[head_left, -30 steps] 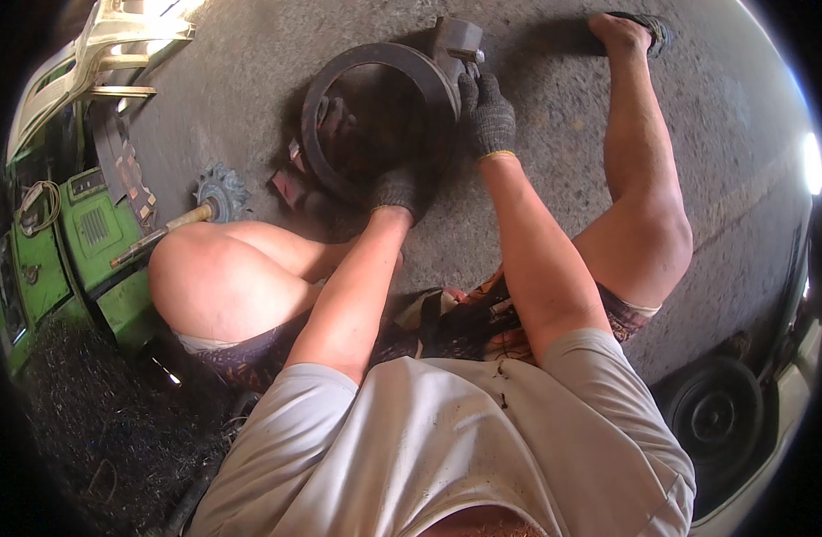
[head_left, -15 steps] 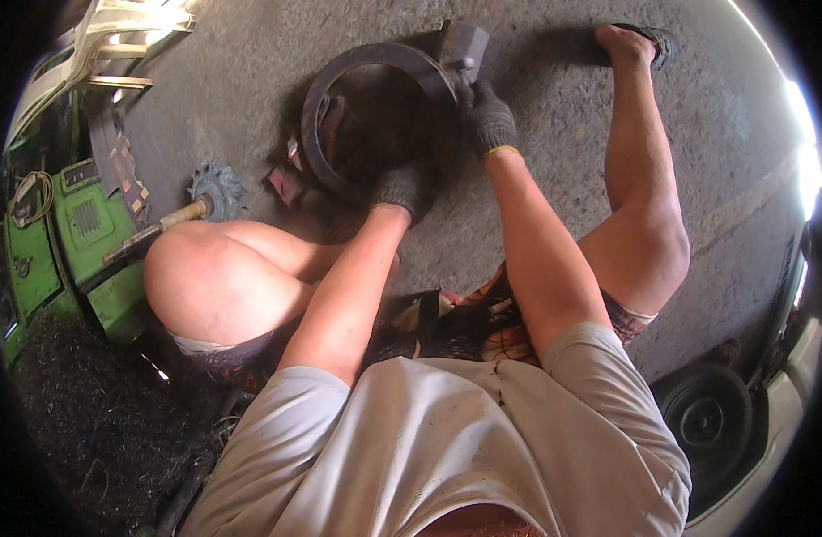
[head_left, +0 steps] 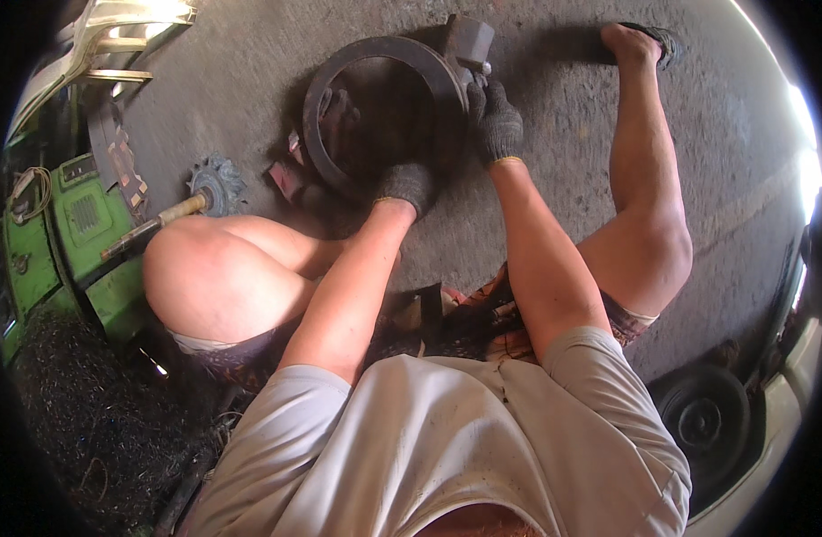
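Observation:
A large dark round metal housing with a wide flat rim and a deep shadowed bore rests on the ground between my legs. A grey block-shaped boss stands out from its far right side, with a small shiny fitting at its base. My left hand, in a dark knit glove, is closed on the housing's near edge; its fingertips are lost in shadow. Also gloved, my right hand grips the right side just below the fitting, thumb and fingers reaching up along the metal.
Reddish scraps lie left of the housing. A shaft with a finned wheel leans by my left knee, near green machinery. Dark tangled shavings are piled at lower left. A black wheel is at lower right.
The housing has tilted or shifted slightly up and to the right. My right hand has moved a little right with it, uncovering more of the fitting. My left hand stays nearly in place.

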The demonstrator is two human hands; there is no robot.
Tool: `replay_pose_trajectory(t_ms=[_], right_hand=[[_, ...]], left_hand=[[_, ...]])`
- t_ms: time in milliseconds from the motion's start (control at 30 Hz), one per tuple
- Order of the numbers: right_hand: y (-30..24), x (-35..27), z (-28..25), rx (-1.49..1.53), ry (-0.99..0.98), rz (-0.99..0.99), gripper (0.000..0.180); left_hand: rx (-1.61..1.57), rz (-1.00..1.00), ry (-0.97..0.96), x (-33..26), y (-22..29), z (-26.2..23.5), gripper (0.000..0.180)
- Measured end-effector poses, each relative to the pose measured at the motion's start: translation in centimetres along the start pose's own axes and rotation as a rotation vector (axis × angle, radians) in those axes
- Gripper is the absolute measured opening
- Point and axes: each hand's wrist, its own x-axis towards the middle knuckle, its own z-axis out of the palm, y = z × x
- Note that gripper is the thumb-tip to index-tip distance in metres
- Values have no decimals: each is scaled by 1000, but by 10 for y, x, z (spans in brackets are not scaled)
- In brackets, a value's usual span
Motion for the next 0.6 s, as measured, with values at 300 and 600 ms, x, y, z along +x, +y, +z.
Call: replay_pose_trajectory(t_ms=[300,600], right_hand=[[4,-10,1,22,-3,40,50],[-5,-10,0,36,8,30,48]], left_hand=[[100,55,31,-8,1,-3,37],[9,37,117,-7,6,-7,38]])
